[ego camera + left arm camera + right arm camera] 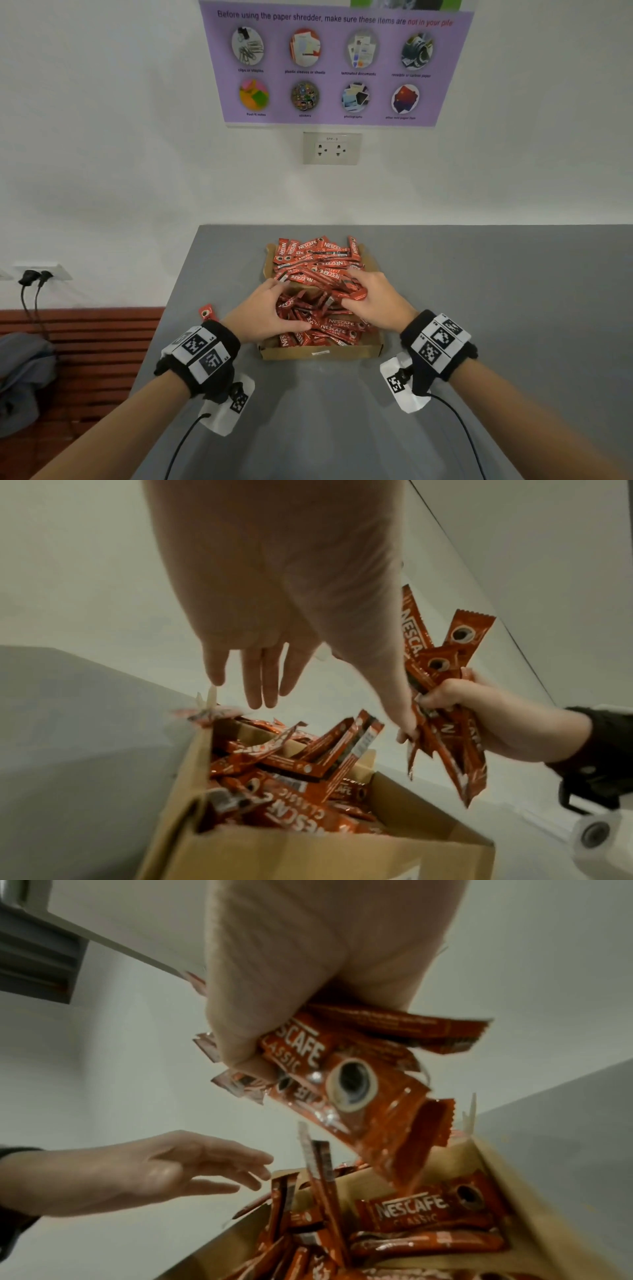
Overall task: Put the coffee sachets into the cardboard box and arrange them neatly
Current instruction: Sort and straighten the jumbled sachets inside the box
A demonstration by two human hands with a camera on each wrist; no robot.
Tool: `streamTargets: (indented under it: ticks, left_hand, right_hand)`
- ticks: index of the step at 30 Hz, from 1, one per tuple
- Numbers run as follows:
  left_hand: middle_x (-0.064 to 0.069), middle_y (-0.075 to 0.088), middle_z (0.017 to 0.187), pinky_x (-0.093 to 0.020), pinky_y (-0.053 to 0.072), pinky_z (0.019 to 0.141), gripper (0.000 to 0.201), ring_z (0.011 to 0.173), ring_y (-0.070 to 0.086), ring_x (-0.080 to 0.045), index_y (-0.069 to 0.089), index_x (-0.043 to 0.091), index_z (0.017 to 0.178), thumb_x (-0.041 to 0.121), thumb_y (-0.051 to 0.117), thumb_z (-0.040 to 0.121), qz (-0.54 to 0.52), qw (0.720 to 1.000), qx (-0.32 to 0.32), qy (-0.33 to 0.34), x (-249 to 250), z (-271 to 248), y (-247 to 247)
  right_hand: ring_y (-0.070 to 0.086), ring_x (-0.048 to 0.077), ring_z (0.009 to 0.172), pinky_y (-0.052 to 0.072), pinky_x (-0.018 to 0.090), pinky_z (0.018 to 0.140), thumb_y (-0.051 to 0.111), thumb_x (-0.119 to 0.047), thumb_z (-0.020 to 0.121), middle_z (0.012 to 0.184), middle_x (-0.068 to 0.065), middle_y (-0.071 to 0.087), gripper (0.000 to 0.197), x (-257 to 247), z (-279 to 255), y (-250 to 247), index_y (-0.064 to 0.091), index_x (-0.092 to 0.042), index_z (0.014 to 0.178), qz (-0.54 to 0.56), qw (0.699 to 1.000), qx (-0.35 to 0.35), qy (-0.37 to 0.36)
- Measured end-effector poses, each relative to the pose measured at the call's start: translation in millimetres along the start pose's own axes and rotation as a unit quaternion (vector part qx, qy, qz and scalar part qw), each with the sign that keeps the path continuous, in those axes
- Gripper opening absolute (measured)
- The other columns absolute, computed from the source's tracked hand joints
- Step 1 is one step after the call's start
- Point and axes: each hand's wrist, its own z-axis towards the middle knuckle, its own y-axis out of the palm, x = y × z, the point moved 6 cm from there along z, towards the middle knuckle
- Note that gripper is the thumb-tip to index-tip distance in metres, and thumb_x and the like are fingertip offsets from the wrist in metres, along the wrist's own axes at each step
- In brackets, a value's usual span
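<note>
loosely heaped coffee sachets (318,274) fill the cardboard box (322,353); right hand (373,294) grips several, left hand (263,308) spread.

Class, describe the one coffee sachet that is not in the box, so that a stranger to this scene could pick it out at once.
Start at the grey table and find the cardboard box heaped with red sachets. Look just left of the box, beyond the left hand. The stray sachet lies alone on the bare tabletop near the table's left edge, the only one outside the box.
</note>
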Motion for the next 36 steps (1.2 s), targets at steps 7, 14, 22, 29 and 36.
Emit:
streamTargets:
  ticks: [7,14,22,29,36]
  left_hand:
    - [0.022,0.050,0.120,-0.009,0.041,0.093,0.063,0.106,0.050,0.018,0.036,0.038,0.121,0.027,0.076,0.074,-0.237,0.970,-0.010,0.052,35,2,16]
    - [0.007,0.057,0.125,-0.021,0.042,0.100,0.064,0.115,0.053,-0.003,0.039,0.013,0.136,0.035,0.067,0.083,-0.298,0.954,0.041,0.023,39,15,24]
    - [0.006,0.062,0.114,-0.020,0.043,0.092,0.030,0.107,0.057,-0.004,0.051,0.022,0.125,0.016,0.044,0.096,-0.371,0.921,0.121,-0.007,35,15,17]
    - [0.008,0.064,0.111,-0.027,0.044,0.096,0.030,0.109,0.059,-0.008,0.053,0.039,0.106,0.012,0.044,0.097,-0.407,0.907,0.109,-0.013,34,20,15]
    - [0.001,0.066,0.114,-0.040,0.042,0.104,0.027,0.112,0.059,-0.013,0.056,0.023,0.121,0.015,0.049,0.095,-0.408,0.901,0.143,-0.016,35,24,18]
  right_hand:
    - [0.061,0.003,0.077,0.047,0.012,0.072,0.062,-0.009,0.079,0.087,-0.007,0.064,0.022,-11,9,27,0.060,-0.011,0.101,0.031,0.999,0.040,0.012]
    - [0.061,0.012,0.076,0.053,0.027,0.070,0.062,-0.015,0.077,0.086,0.001,0.063,0.035,-18,20,44,0.048,-0.009,0.109,0.023,0.995,0.097,0.029]
    - [0.051,0.007,0.115,0.039,0.014,0.099,0.070,-0.011,0.075,0.124,-0.003,0.052,0.082,-24,22,54,0.021,-0.011,0.141,0.126,0.985,0.111,0.044]
    - [0.041,0.007,0.110,0.029,-0.002,0.093,0.062,0.004,0.074,0.121,0.005,0.039,0.071,-26,25,59,0.035,-0.006,0.139,0.081,0.987,0.135,0.019]
    - [0.020,0.017,0.132,0.019,0.037,0.115,0.065,-0.005,0.068,0.136,0.003,0.023,0.084,-15,21,59,0.030,-0.017,0.142,0.030,0.987,0.156,0.017]
